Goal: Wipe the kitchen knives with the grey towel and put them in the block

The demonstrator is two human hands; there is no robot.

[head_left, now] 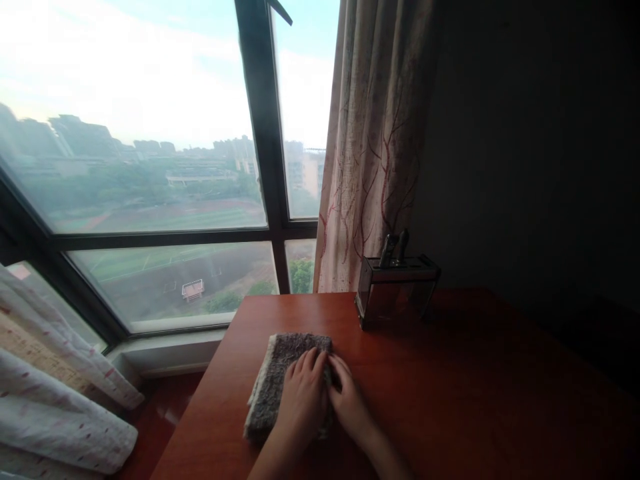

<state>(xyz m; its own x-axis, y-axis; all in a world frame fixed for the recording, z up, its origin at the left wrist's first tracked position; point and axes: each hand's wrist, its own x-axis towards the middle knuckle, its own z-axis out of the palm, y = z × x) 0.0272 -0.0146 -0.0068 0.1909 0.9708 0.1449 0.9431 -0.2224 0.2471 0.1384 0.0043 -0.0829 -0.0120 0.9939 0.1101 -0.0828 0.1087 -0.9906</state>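
Observation:
A folded grey towel with a pale edge lies on the reddish-brown wooden table, near its left side. My left hand rests palm down on top of it, fingers stretched forward over the fabric. At the towel's right edge is my right hand, its fingers and thumb bent around that edge. The fingertips of both hands nearly meet, and part of the towel is hidden under them.
A knife holder with dark-handled pieces stands at the table's back. Behind it hangs a patterned curtain beside a large window. Another curtain hangs at lower left. The right side is dark.

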